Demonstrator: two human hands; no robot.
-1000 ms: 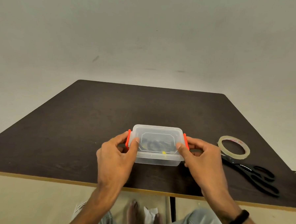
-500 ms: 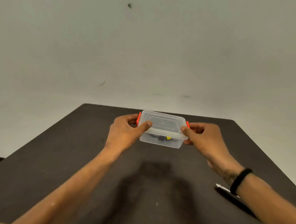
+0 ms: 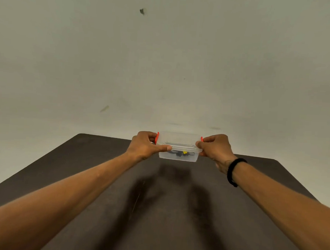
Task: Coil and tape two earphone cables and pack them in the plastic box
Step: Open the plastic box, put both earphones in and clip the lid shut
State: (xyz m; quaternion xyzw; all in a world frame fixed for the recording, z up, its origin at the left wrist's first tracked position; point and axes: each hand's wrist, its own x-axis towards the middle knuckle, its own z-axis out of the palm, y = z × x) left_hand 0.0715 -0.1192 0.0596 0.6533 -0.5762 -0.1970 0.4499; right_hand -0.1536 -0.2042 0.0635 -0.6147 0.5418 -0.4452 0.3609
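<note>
Currently the lidded plastic box [image 3: 178, 153] is held above the far edge of the table [image 3: 104, 179]; left hand [image 3: 146, 146] and right hand [image 3: 215, 148] each grip one end, thumbs on the lid. Dark earphone cables [image 3: 178, 153] visible inside.

Soft, dim, even light is falling from above; blurred shadows of the arms and the clear plastic box [image 3: 178, 153] are spreading across the dark brown matte table [image 3: 100, 178]; wide-angle distortion is stretching the forearms at the lower corners; no glare is showing.
</note>
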